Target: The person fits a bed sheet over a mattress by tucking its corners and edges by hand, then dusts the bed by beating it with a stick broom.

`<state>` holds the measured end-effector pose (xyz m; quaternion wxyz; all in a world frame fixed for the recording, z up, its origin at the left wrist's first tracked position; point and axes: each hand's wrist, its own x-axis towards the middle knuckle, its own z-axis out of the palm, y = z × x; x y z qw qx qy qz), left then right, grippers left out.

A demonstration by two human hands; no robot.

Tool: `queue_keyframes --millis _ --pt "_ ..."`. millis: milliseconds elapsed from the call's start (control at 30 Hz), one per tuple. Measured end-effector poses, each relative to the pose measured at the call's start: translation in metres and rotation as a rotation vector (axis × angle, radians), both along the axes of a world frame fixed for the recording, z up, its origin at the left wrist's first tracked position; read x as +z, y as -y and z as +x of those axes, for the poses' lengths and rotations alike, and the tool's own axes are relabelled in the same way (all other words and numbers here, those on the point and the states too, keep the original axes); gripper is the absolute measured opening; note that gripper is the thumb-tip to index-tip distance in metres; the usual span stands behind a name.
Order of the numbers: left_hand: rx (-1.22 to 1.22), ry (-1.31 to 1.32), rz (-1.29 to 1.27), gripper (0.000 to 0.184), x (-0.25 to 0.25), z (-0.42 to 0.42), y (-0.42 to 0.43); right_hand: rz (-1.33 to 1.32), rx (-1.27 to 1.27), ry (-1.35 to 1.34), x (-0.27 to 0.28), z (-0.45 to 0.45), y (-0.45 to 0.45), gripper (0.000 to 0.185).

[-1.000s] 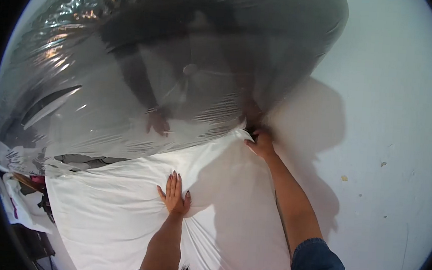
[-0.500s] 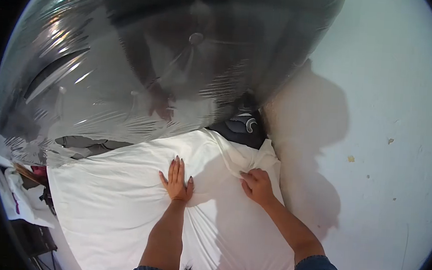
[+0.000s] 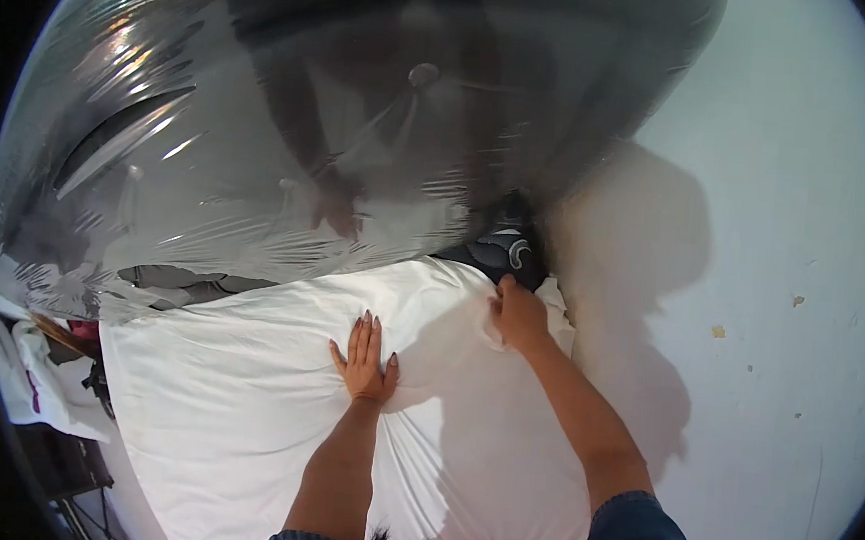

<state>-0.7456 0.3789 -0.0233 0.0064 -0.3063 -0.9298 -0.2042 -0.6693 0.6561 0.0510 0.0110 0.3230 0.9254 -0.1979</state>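
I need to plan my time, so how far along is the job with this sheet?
The white cloth sheet looks mostly spread out. The left hand presses it flat; the right hand is at its far edge. Seemingly left: covering the dark padded corner showing beside the pale wall, and smoothing creases.

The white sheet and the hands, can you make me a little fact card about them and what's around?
Left hand: fingers spread, flat on the white sheet
Right hand: curled near the sheet's far edge; grip hidden
Dark padded surface: peeks out beyond the sheet
Shiny film: big, across the far side, with reflections
Wall: pale, right side, chipped spots
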Motion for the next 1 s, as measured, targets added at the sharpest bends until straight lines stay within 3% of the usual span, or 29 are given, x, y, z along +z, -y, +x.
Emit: queue_keyframes --millis 33,167,233,367,467,533,667,733,933,1000 --pt "-0.004 0.005 -0.002 0.069 0.0 0.001 0.0 0.074 0.037 -0.02 -0.001 0.0 -0.01 0.018" --pt "-0.015 0.002 0.008 0.071 -0.001 0.001 0.001 0.214 0.172 -0.153 0.014 -0.01 -0.052 0.013" --pt "-0.014 0.002 0.003 0.071 0.0 0.001 0.001 0.086 0.025 -0.084 0.045 -0.02 -0.061 0.008" --pt "-0.015 -0.008 0.001 0.072 0.001 0.001 0.0 -0.202 -0.128 -0.199 0.039 -0.032 -0.081 0.011" --pt "-0.009 0.009 -0.016 0.071 0.004 0.001 0.0 -0.073 -0.027 -0.132 0.058 -0.033 -0.074 0.017" --pt "-0.013 0.008 -0.009 0.071 0.003 0.001 0.0 0.109 0.168 0.087 0.065 -0.027 -0.071 0.019" --pt "-0.013 -0.012 -0.006 0.07 0.001 0.001 -0.001 0.331 0.191 0.345 0.034 -0.028 -0.088 0.021" --pt "-0.011 -0.011 -0.008 0.07 0.0 0.001 0.0 0.462 0.082 0.473 0.03 -0.036 -0.102 0.018" --pt "-0.008 -0.011 -0.021 0.07 -0.001 0.001 0.0 0.357 -0.098 0.033 0.017 -0.032 -0.124 0.015" --pt "-0.008 -0.007 -0.018 0.071 0.0 0.001 -0.001 0.371 -0.11 0.006 0.012 -0.037 -0.129 0.016"
